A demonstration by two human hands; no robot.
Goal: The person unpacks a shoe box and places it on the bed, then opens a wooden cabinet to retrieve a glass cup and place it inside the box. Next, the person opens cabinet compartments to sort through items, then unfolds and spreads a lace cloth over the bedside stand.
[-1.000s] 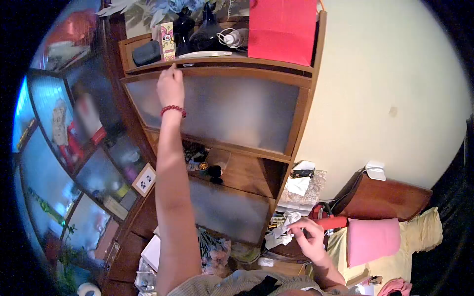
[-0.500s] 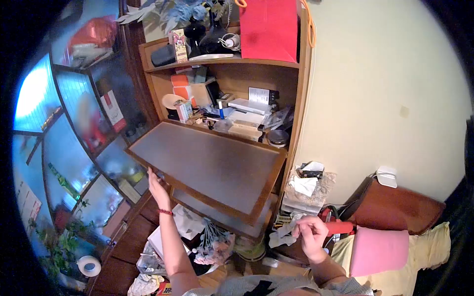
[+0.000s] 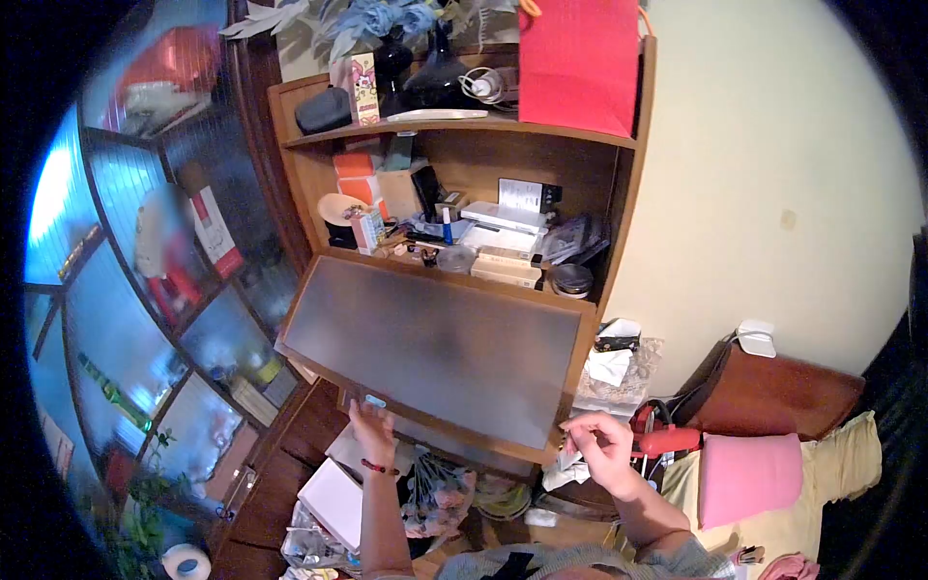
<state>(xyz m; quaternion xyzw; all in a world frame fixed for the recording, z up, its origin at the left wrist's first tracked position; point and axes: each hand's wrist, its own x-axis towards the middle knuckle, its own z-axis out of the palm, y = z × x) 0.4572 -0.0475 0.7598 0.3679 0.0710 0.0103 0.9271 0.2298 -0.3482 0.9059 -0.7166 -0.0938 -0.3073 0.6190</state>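
Note:
A flap door [image 3: 435,343] with a brown wooden frame and a frosted grey panel hangs tilted across the front of the wooden cabinet [image 3: 623,208]. My left hand [image 3: 373,432], with a red bracelet on the wrist, is at the door's lower edge. Its fingers are stretched upward, close to a small light-blue patch [image 3: 375,400] on the frame; whether they press on the wood is hard to see. Near the door's lower right corner is my right hand [image 3: 604,452], fingers curled and pinched together. What it holds, if anything, is too small to make out.
Boxes and small items crowd the shelf above the door, including a round dark-lidded jar [image 3: 571,280]. A red bag [image 3: 578,68] and dark vases stand on top. Below are wrapped flowers [image 3: 437,498] and a white box [image 3: 333,503]. To the right lies a pink cushion [image 3: 751,478].
The door's lower edge has swung down and closer to the cabinet. My left hand has shifted right and lower along that edge. My right hand stays pinched, now nearer the door's corner.

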